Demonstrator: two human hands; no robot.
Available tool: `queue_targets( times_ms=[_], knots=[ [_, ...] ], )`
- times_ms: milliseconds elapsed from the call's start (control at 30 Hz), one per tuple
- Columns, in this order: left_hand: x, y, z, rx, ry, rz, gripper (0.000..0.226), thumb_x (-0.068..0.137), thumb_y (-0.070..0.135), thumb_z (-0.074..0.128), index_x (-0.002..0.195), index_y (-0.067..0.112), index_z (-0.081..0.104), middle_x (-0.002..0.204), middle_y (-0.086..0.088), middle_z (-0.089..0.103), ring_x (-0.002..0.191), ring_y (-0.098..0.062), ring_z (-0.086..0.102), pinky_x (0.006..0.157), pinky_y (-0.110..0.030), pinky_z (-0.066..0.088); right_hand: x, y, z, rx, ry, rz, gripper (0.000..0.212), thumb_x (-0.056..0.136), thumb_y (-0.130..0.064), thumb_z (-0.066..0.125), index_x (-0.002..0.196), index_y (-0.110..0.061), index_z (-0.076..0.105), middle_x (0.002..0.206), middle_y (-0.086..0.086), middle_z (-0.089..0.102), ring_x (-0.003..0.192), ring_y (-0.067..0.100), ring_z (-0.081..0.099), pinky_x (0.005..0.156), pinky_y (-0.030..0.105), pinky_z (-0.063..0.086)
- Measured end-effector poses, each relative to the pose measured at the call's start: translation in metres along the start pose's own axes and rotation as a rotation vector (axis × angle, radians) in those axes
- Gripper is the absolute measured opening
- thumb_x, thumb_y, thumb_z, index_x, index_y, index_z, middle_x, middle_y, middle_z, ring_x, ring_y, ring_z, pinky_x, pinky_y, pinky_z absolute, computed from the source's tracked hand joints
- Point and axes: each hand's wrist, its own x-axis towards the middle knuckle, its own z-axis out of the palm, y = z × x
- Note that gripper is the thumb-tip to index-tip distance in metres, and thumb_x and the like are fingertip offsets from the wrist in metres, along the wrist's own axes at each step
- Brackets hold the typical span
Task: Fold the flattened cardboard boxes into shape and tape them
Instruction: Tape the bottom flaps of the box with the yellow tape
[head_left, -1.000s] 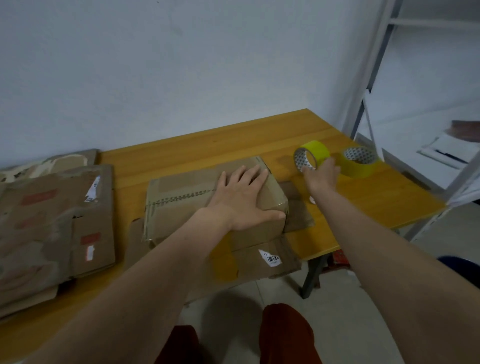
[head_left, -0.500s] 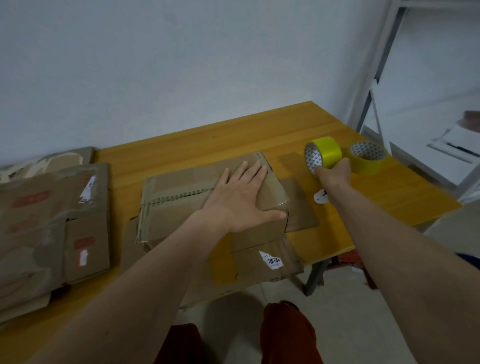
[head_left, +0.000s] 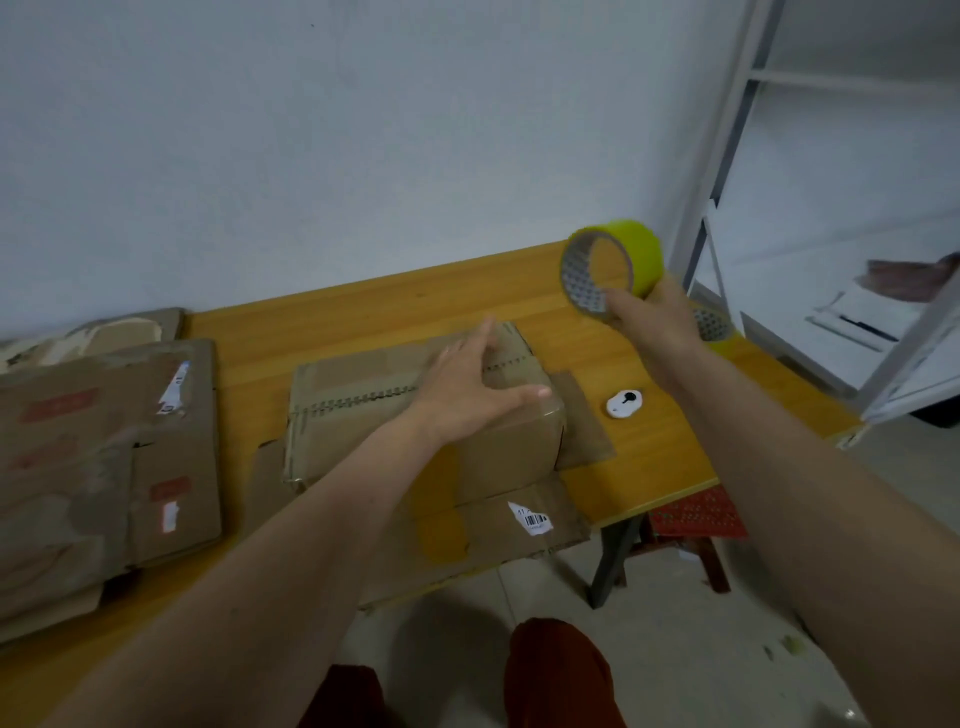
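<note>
Scene: a person at a wooden table (head_left: 363, 317) sets about taping a folded cardboard box (head_left: 363, 395), its top flaps closed along a perforated seam
Box: near the table's front edge, resting on a flat sheet of cardboard (head_left: 519, 540) that overhangs it
Left hand: the left hand (head_left: 467, 384) lies across the box top, fingers straight and spread, steadying the flaps rather than clasping them
Right hand: the right hand (head_left: 654, 322) grasps a yellow-green tape roll (head_left: 613, 265), lifted clear of the table to the right of the box
Also in view: a second tape roll (head_left: 714, 325), partly hidden behind the right wrist; a small white cutter (head_left: 626, 404) just beside the box; a stack of flattened boxes (head_left: 104, 457) well apart at left
Risk, flaps: if the left hand eases off before tape lands, the flaps could spring open
Risk, tape: the loose end cannot be made out; hunting for it one-handed may slow the job or wrinkle the strip
Risk, edge: a hard pull could drag box and sheet off the front edge
</note>
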Motion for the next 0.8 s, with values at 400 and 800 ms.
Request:
queue_targets(
  times_ms=[400,800],
  knots=[
    [-0.009,-0.007,-0.012,-0.738,0.405,-0.067,0.061,0.076,0.012,0.081,0.132,0.007,0.056,0.125,-0.006,0.064,0.109,-0.005,0.058,0.084,-0.009,0.048,-0.044,-0.041,0.072,0.469,-0.276,0.362,0.040,0.091,-0.026,0.063,0.124,-0.011,0.049,0.117,0.016,0.064,0.095,0.028,0.068,0.076,0.039,0.059],
    [-0.006,-0.031,-0.022,-1.219,0.448,-0.193,0.017,0.090,-0.007,0.059,0.101,-0.001,0.070,0.078,-0.007,0.073,0.072,-0.018,0.067,0.074,-0.029,0.059,-0.065,-0.031,0.122,0.387,-0.367,0.042,0.032,0.076,0.016,0.051,0.096,-0.008,0.059,0.091,0.016,0.062,0.089,0.032,0.059,0.086,0.046,0.047]
  ],
)
